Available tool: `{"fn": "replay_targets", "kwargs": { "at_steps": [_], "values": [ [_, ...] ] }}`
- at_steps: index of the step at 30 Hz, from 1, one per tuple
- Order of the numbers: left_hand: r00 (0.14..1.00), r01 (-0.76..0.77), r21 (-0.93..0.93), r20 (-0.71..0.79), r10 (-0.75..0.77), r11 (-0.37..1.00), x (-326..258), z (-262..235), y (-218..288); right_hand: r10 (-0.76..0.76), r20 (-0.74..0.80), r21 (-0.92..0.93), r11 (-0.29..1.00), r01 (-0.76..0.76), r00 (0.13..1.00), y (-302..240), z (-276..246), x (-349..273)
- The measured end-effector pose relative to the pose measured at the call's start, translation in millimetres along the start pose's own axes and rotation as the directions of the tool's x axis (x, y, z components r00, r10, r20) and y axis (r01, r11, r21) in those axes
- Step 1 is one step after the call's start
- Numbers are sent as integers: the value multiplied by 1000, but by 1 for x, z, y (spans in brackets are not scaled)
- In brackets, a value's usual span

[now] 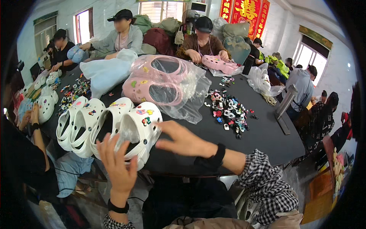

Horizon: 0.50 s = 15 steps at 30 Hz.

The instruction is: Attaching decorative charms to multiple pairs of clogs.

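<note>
You have four white clogs side by side, left of the frame's centre, openings up, toes toward the top, heels nearest you. Colourful charms dot their toes; the rightmost clog looks largest.

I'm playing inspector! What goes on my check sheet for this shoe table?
Surface: dark table, crowded in places.
Job's things: four white clogs in a row; colourful charms show on some.
Clutter: a pile of loose charms, pink clogs in clear plastic, a metal stand.
Hands: left hand open before the row, right hand open beside the rightmost clog; touching unclear.
Cables: a thin dark cord near the left wrist.
Surroundings: people working, red wall hangings.
</note>
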<state>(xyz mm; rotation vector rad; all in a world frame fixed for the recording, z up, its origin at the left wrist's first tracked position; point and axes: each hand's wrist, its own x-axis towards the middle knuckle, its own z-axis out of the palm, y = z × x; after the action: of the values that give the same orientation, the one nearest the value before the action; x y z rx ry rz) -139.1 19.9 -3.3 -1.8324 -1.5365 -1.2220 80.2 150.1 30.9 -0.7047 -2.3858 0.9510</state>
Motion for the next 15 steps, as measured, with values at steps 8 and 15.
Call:
{"fn": "replay_targets", "kwargs": {
  "at_steps": [8,15],
  "values": [
    [1000,2,-14,29,-1,1000,2,17,8,608,-492,646,735,-207,624,74,-87,49],
    [1000,24,-50,14,-24,998,0,18,10,508,-219,851,517,-91,833,83,-117,105]
  ]
}}
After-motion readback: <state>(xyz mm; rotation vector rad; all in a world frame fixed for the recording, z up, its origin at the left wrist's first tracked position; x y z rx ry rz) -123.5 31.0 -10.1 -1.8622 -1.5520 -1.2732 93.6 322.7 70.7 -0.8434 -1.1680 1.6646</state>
